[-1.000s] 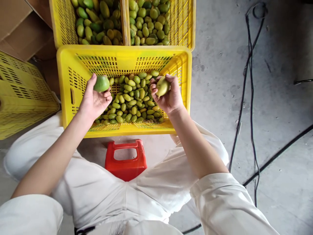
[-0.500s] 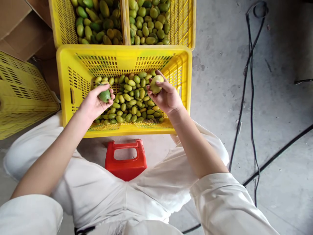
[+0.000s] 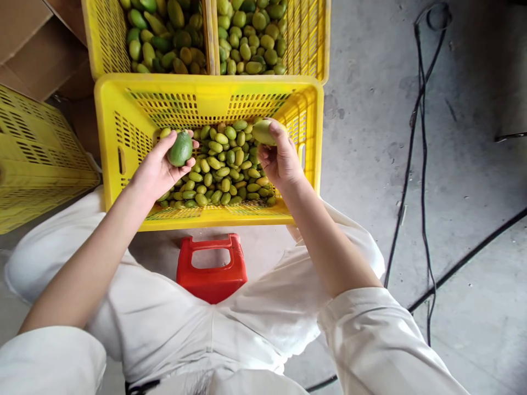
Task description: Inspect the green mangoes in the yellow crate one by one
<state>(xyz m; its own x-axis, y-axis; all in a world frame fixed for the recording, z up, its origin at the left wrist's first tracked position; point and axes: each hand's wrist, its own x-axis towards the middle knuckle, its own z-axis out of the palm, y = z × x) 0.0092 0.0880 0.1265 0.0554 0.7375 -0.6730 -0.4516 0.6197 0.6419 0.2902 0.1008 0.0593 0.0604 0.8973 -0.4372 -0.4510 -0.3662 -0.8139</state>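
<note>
A dark green egg-shaped fruit [image 3: 180,149] rests in my left hand [image 3: 158,167], its stem end turned up and the thumb along its side. My right hand [image 3: 283,159] holds a paler yellow-green oval fruit [image 3: 263,133] between thumb and fingers. Both hands are above the near yellow plastic crate [image 3: 209,219], left and right of its middle. Inside the crate lies a spread of small green and yellowish oval fruits [image 3: 224,173]. Parts of this layer are hidden by my hands.
Beyond stands another yellow crate [image 3: 308,38], parted by a divider [image 3: 211,35], with fruit on both sides. A further yellow crate [image 3: 37,159] and cardboard [image 3: 37,49] are at left. A red plastic stool [image 3: 212,280] is between my legs. Black cables [image 3: 424,109] cross the floor at right.
My left hand has turned, so its green fruit shows more fully and sits slightly further right. My right hand has rotated, tipping the paler fruit sideways with the thumb over it.
</note>
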